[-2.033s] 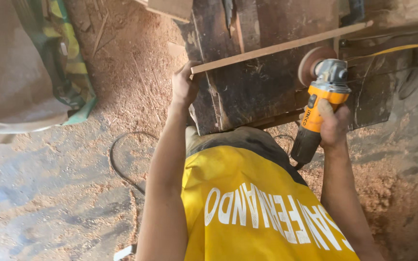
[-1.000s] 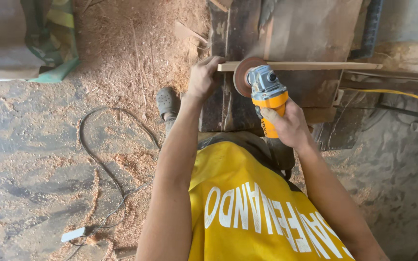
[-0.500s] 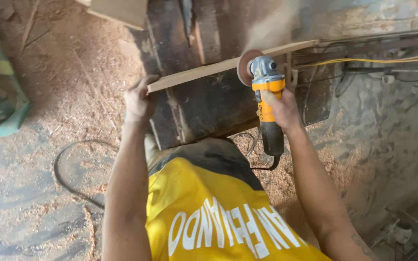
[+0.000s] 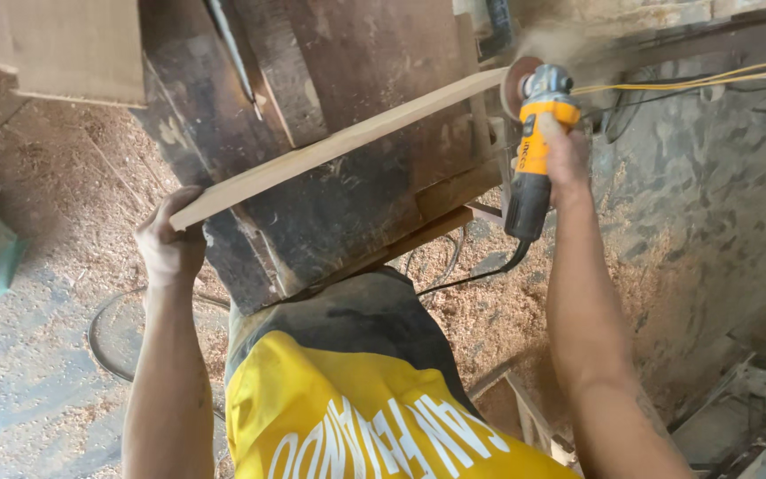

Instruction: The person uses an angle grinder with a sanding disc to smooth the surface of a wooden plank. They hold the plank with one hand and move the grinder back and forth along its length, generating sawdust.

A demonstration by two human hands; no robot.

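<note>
The wooden strip (image 4: 339, 146), long, pale and thin, lay slantwise across a dark, worn workbench (image 4: 347, 195), running from lower left up to upper right. Largest in view was that bench of rough dark planks, standing on a floor (image 4: 37, 372) thick with sawdust. Below it showed the person's yellow shirt (image 4: 339, 417) with white lettering, and dark cloth at the waist pressed near the bench's edge. The left hand (image 4: 168, 244) was closed on the strip's lower left end, fingers wrapped over its top edge. The right hand (image 4: 565, 151) was clenched around the body of a yellow and black angle grinder (image 4: 534, 146), held upright with its cord trailing down. The grinder's round disc (image 4: 516, 84) met the strip's upper right end, and a haze of fine dust hung just above that spot. A yellow cable (image 4: 693, 82) stretched off to the right behind the tool. A dark cord (image 4: 104, 341) looped on the floor near the left arm.
</note>
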